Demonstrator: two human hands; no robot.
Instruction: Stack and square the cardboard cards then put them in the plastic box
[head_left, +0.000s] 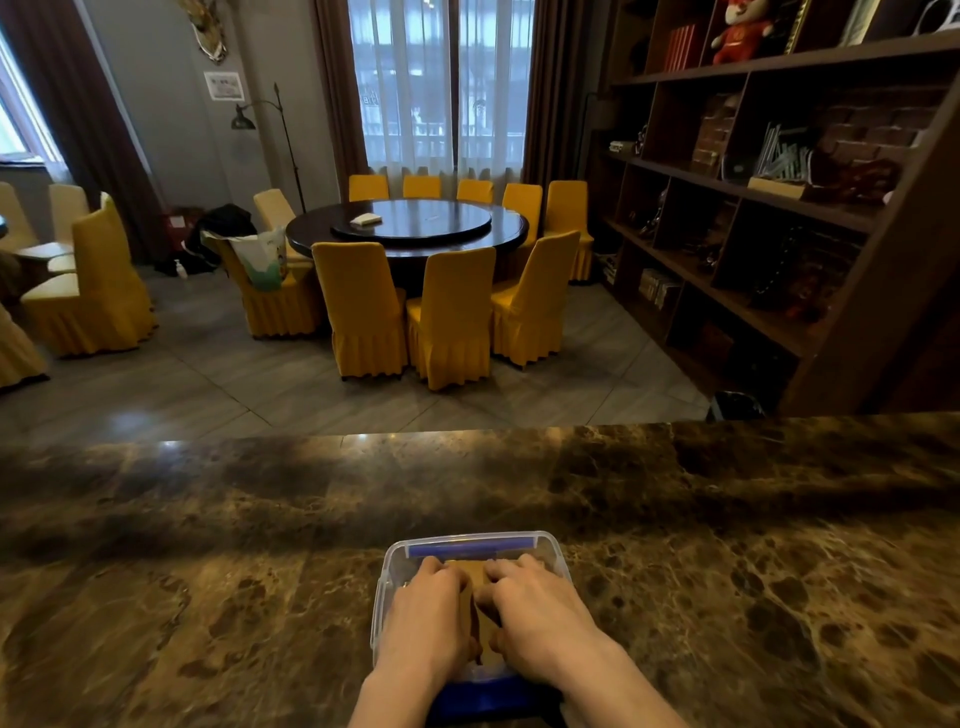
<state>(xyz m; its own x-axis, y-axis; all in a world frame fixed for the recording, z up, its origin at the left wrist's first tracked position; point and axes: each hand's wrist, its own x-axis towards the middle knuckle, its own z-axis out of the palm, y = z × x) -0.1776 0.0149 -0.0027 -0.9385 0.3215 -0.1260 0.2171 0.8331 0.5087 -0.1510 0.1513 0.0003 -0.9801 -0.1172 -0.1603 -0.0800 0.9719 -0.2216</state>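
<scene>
Down inside the plastic box (387, 582), both the left hand (423, 616) and right hand (537, 613) lie flat, pressing the cardboard cards (475, 605). Lifting carelessly could, I'd guess, drag cards askew. Polished brown marble worktop (208, 545); beyond, a round table (410, 228) ringed by yellow chairs (452, 312).

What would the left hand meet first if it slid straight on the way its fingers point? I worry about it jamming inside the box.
Probably the far wall of the plastic box, under the blue clip. The left hand lies on the cardboard cards; the remaining gap is unclear.
</scene>
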